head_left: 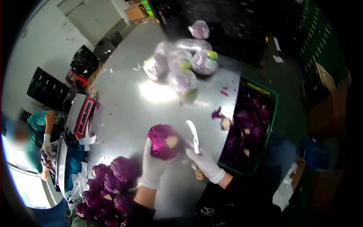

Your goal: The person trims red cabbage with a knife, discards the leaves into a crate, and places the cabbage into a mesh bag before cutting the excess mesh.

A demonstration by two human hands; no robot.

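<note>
A purple cabbage (160,141) rests in my left hand (152,169), held above the metal table with its pale cut stem end turned toward the right. My left hand wears a white glove, with its fingers wrapped round the cabbage's lower left side. My right hand (207,165), also gloved, grips a knife (193,135) with a curved blade and a wooden handle. The blade points up and away, just right of the cabbage and apart from it. Loose purple leaf trimmings (217,114) and a pale stem piece (226,123) lie near the table's right edge.
Several purple cabbages (121,170) are heaped at the near left. Net-wrapped cabbages (204,63) stand at the table's far side. A green crate (276,104) of purple leaves adjoins the right edge. At left are a red scale (84,116) and a co-worker (36,130).
</note>
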